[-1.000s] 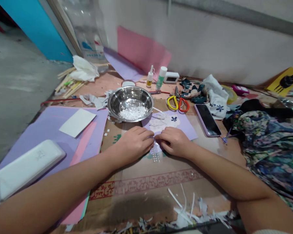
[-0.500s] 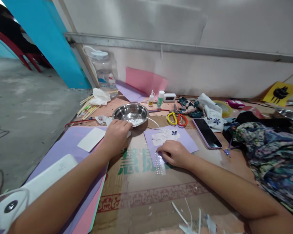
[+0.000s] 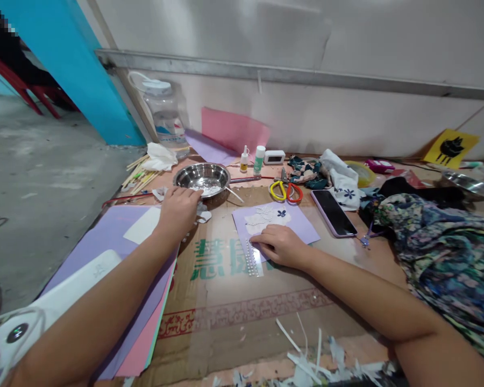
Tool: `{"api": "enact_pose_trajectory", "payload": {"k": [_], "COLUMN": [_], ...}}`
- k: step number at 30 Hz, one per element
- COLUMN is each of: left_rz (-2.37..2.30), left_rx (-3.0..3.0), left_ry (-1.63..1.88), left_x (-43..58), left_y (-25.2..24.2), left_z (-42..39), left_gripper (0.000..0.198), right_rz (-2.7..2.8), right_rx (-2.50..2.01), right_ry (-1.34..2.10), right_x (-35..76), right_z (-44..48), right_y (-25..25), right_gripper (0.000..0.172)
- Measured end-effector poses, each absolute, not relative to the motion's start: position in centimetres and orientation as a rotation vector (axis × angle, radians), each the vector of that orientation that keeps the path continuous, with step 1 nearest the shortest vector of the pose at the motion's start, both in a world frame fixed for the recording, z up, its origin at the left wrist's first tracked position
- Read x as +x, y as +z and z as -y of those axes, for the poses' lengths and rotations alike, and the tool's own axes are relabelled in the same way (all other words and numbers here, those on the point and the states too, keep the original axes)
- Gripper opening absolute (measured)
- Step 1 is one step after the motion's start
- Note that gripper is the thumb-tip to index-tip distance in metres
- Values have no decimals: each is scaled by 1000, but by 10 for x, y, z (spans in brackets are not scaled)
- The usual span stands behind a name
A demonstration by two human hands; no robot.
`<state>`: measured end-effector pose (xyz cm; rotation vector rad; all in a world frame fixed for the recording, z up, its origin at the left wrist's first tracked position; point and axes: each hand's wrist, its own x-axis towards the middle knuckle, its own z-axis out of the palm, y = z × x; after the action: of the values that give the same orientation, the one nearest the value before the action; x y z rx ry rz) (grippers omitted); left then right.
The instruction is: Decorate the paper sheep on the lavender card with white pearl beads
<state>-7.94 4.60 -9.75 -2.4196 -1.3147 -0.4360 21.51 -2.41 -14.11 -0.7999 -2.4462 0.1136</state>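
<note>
My left hand (image 3: 179, 212) is at the near left rim of a shiny metal bowl (image 3: 221, 173), its fingers bent over the edge. Small white bits lie in the bowl, and crumpled white paper shows beside the hand. On a purple card (image 3: 304, 228) rests my right hand (image 3: 280, 244), fingers curled, with index finger and thumb at the top of a clear strip of pearl stickers (image 3: 252, 263). That strip hangs over the card's near edge. Rows of pearls and a dark blue flower decorate a pale patch on the card.
Scissors (image 3: 286, 192), a phone (image 3: 333, 213), a glue stick (image 3: 259, 159) and a small dropper bottle (image 3: 244, 160) lie or stand beyond the card. Coloured sheets (image 3: 92, 231) and a white device (image 3: 84, 277) are at left. Floral cloth (image 3: 435, 247) is heaped at right, paper scraps in front.
The bowl has shifted slightly left along with my left hand, showing more crumpled paper near it. My right hand stays at the pearl strip. The whole view has moved a little.
</note>
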Motion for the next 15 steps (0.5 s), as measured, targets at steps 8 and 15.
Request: {"api": "enact_pose_trajectory", "payload": {"k": [8,15], "left_rz": [1050,823], "left_rx": [-2890,-3302], "left_ry": [-734,-535], "left_x": [-27,-18], "left_y": [-93,-104], "left_z": [-4,8], "left_gripper": [36,46], "right_rz": [2467,2356], "right_rx": [-832,-794], "right_ry": [136,191], "right_x": [216,221], "right_z": [24,27], "right_y": [-142,-135], "right_gripper": [21,15]}}
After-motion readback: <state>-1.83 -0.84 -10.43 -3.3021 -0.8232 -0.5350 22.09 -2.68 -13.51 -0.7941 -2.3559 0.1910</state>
